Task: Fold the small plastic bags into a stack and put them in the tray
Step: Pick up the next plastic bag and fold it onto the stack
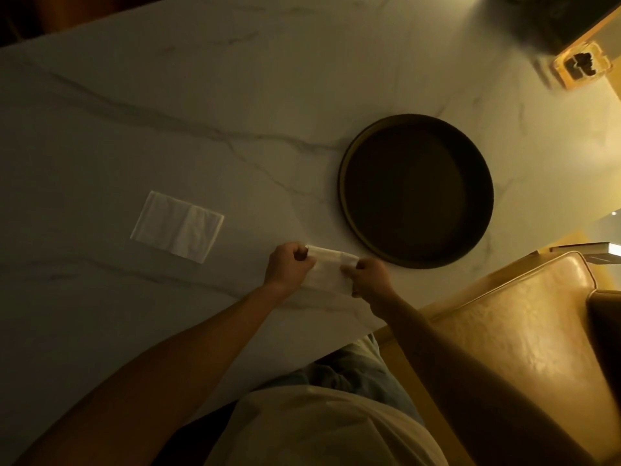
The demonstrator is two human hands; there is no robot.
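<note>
Both hands' fingers (pixel 349 270) pinching crinkly translucent plastic bag (pixel 327 274) beside round dark tray (pixel 346 156).

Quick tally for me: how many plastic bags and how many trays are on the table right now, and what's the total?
Plastic bags: 2, one lying flat on the table, one held between the left hand and right hand
Trays: 1, the round dark tray, with nothing visible in it
Total: 3

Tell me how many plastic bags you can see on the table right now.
2. One plastic bag lies flat on the marble table, left of the round tray. The other bag is pinched between the left hand and right hand.
</note>
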